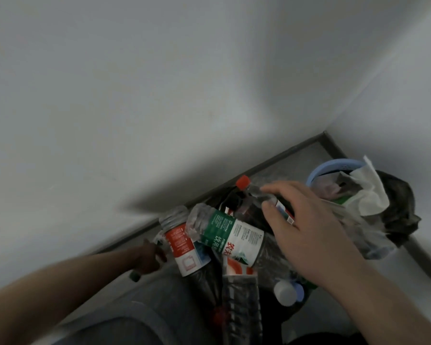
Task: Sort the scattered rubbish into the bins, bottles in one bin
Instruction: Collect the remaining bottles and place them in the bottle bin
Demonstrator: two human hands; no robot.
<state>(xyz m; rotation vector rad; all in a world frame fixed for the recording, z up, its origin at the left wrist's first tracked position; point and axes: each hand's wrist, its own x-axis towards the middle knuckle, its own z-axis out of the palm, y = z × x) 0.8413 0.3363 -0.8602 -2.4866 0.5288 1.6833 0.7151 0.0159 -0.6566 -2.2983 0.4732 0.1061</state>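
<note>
Bottles are crowding the black-lined bin (234, 282) at lower centre, and your right hand (306, 227) is hovering over them, fingers loosely spread, by a red-capped dark plastic bottle (244, 197). Your left hand (147, 257), lower left, is gripping something green-tipped. White tissue (366, 190) is sitting in the blue-rimmed bin (334, 166), right.

Dim, grey and flat overall, with soft light from the upper right. Broad dark shadow across the wall (159, 185) down to the floor corner. Left hand (147, 257) deep in shade, right hand (306, 235) brighter. Slight motion blur, wide-angle bending at edges.
</note>
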